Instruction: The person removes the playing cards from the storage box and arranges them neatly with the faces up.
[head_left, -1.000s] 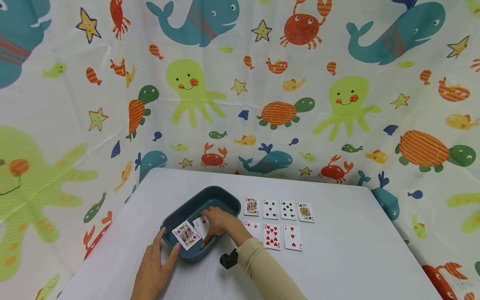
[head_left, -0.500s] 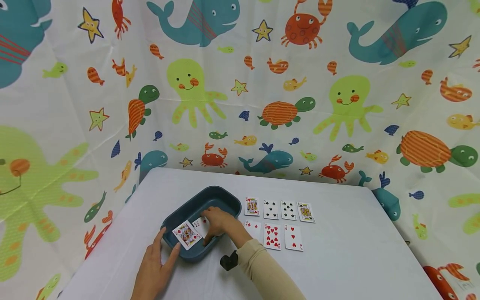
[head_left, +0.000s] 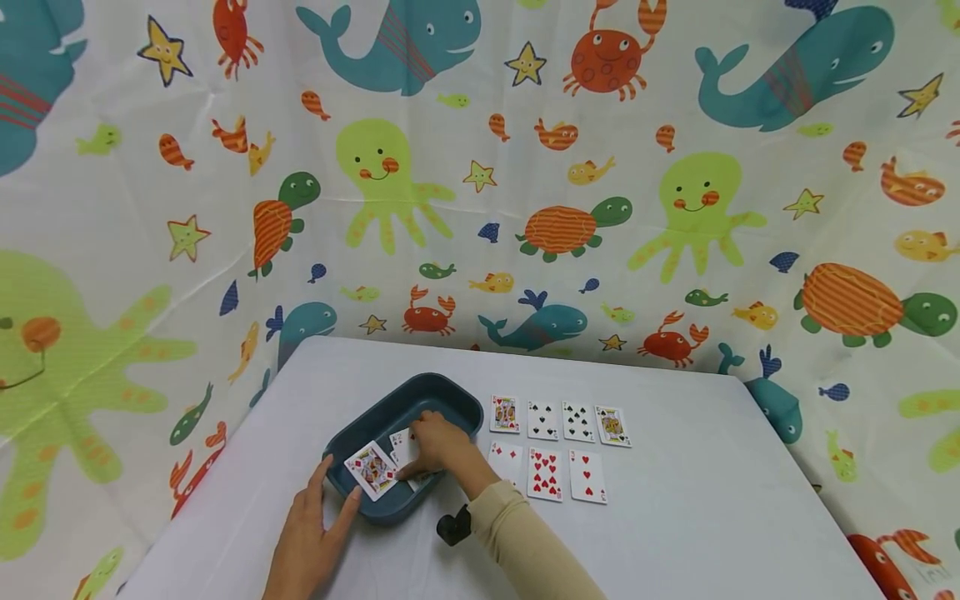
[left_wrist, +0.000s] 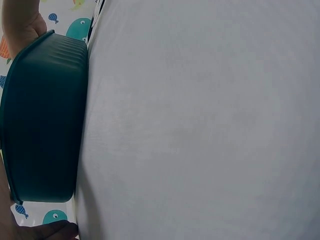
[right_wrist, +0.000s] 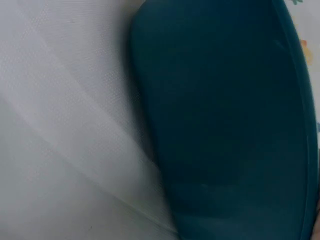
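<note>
A dark teal plastic bin (head_left: 431, 383) stands on the white table, its side wall (left_wrist: 45, 120) large in the left wrist view. My left hand (head_left: 309, 533) rests on its near left rim, fingers and thumb spread. Inside, the king of diamonds playing card (head_left: 371, 471) lies face up. My right hand (head_left: 442, 450) reaches into the bin, fingers and thumb curled on a second playing card (head_left: 403, 447) with red diamonds, partly covered. Another card edge shows under the thumb. In the right wrist view the bin wall (right_wrist: 230, 120) hides the right hand's fingers.
Right of the bin, playing cards lie face up in two rows. The back row has a king of hearts (head_left: 505, 414), spades and another face card (head_left: 613, 426); the front row has hearts (head_left: 544, 474) and diamonds (head_left: 506, 462). A printed sea-animal curtain (head_left: 480, 217) hangs behind.
My right thumb has moved up and left over the cards, closer to the fingers. The card under that hand has shifted slightly. The left hand stays on the rim.
</note>
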